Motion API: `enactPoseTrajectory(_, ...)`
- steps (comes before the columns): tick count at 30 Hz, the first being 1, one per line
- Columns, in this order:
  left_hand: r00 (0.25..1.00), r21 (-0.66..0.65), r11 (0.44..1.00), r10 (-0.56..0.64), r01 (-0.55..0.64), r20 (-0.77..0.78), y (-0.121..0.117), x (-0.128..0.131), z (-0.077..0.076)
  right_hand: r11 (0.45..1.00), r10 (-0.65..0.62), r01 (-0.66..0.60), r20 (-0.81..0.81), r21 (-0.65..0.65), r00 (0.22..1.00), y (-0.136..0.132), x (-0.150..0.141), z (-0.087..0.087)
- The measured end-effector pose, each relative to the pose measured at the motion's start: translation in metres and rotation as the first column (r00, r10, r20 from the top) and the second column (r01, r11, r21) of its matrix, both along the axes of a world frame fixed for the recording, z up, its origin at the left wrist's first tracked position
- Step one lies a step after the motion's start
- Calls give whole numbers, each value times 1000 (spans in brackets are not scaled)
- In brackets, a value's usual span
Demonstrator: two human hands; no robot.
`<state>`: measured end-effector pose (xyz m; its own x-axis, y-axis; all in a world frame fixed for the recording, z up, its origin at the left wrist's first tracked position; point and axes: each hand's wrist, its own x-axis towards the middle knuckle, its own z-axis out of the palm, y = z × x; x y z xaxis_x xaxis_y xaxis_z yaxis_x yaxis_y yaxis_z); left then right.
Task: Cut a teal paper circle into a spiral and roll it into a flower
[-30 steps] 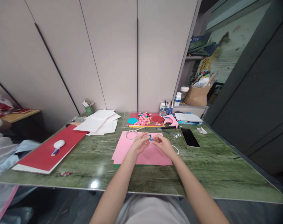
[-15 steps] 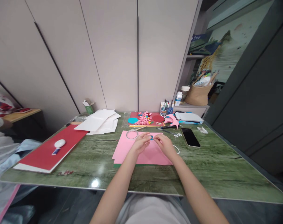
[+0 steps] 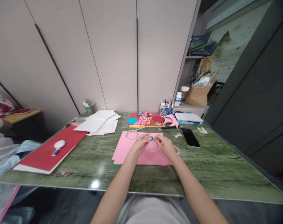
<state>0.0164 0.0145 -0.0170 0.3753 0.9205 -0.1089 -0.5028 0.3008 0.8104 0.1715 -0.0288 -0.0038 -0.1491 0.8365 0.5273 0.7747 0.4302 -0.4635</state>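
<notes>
Between my fingertips is a small blue piece of paper, curled or folded; its exact shape is too small to tell. My left hand pinches it from the left, and my right hand grips its right side. Both hands are above a sheet of pink paper, with a green sheet showing under its near edge. A roll of tape lies on the pink paper's far left part. Beside my right wrist a white ring is partly hidden.
Small pink paper pieces are heaped at the back near a blue disc and a red disc. A phone lies on the right. White sheets and red paper are left. A person's clothing shows at the left edge.
Both hands stay in nearly the same place, still on the blue paper piece. My fingers have shifted only slightly around it.
</notes>
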Motion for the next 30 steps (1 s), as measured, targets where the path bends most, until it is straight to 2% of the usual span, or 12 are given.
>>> enactPoseTrajectory(15, 997, -44, 997, -62, 64, 56, -2, -2, 2, 998, -30, 31, -21, 59, 999, -6, -1, 6)
enactPoseTrajectory(20, 994, -14, 997, -74, 76, 85, -2, -2, 2, 999, 33, -31, -186, 14, 982, -9, -3, 10)
enactPoseTrajectory(24, 994, 17, 996, -87, 86, 67, -2, -1, 2, 993, 79, -106, -399, -45, 913, -3, 0, 8)
enactPoseTrajectory(30, 994, 66, 993, -99, 97, 38, -3, 0, 3, 960, 99, -249, -671, -130, 735, 12, 6, -1)
